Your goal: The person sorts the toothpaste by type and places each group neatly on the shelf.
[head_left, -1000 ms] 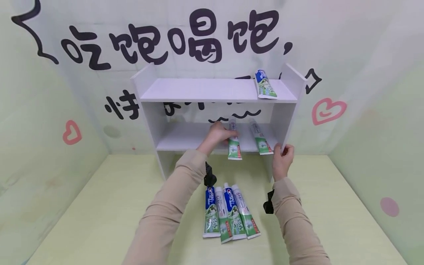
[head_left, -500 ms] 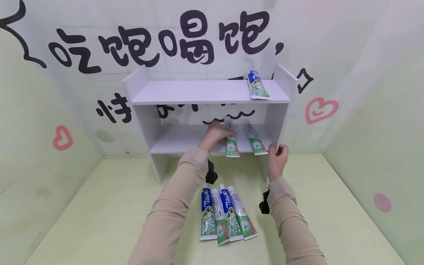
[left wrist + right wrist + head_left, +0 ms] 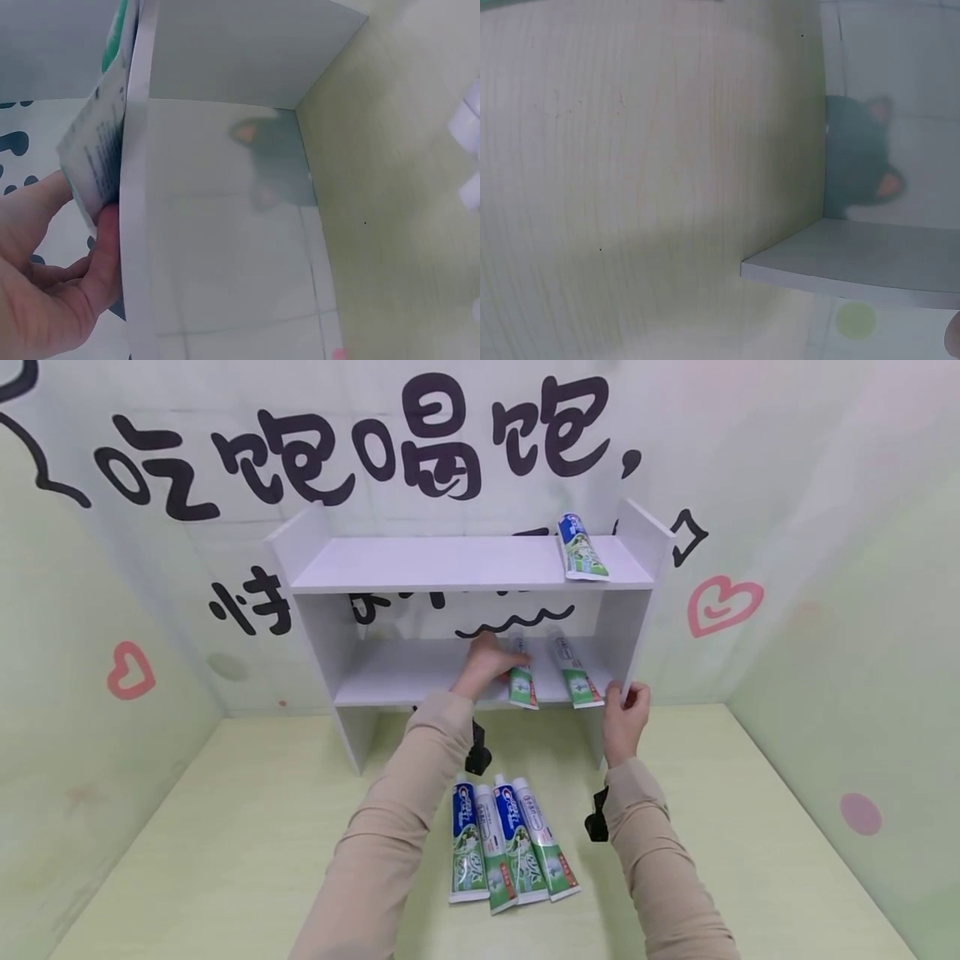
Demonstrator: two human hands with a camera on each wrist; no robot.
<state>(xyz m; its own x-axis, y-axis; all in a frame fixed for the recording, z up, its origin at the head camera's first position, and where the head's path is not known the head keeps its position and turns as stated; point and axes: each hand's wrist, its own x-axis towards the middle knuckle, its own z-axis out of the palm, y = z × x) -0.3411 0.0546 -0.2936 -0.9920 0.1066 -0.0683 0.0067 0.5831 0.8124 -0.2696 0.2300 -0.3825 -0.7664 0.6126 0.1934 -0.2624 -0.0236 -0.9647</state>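
Observation:
My left hand (image 3: 487,664) grips a white-and-green toothpaste tube (image 3: 522,687) on the middle board of the white shelf (image 3: 420,672). In the left wrist view the thumb and fingers hold the tube (image 3: 94,150) by its edges, at a tilt beside the board's front edge (image 3: 137,187). To its right lies a matching toothpaste tube (image 3: 577,681), its crimped end toward me. My right hand (image 3: 627,722) grips the front edge of the shelf's right side panel (image 3: 637,635). Only a fingertip (image 3: 952,337) of it shows in the right wrist view.
A blue-and-green toothpaste tube (image 3: 582,550) lies at the right of the top board (image 3: 450,560). Several tubes lie side by side on the table in front of the shelf, among them a blue-and-green one (image 3: 468,847). A wall with painted writing stands behind.
The held tube has gone lower and farther back, so its crimped end is now close to the board's front edge. The right hand keeps its grip on the panel. The head view has shifted slightly.

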